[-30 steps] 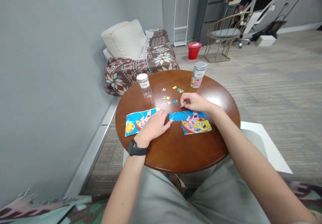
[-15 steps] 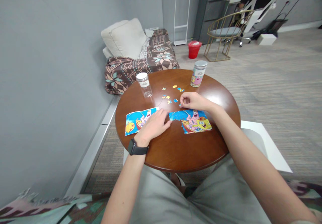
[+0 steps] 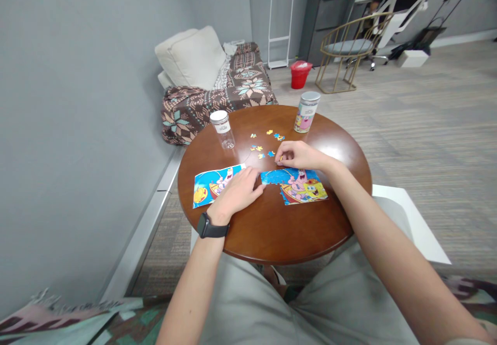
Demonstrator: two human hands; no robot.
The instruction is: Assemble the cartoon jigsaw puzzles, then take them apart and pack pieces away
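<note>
On the table (image 3: 264, 236), the puzzle (image 3: 303, 192) lies beside the left hand (image 3: 240, 190), thumb spread from its fingers, and near the right hand (image 3: 302, 154), fingertips seemingly pinching a piece (image 3: 281, 159), where a dragging wrist could pull the puzzle's joins apart.

The puzzle (image 3: 307, 189) is coloured blue, pink and yellow. The table (image 3: 264, 234) is finished in brown; the brown blanket (image 3: 250, 89) is patterned with pale stars.
</note>
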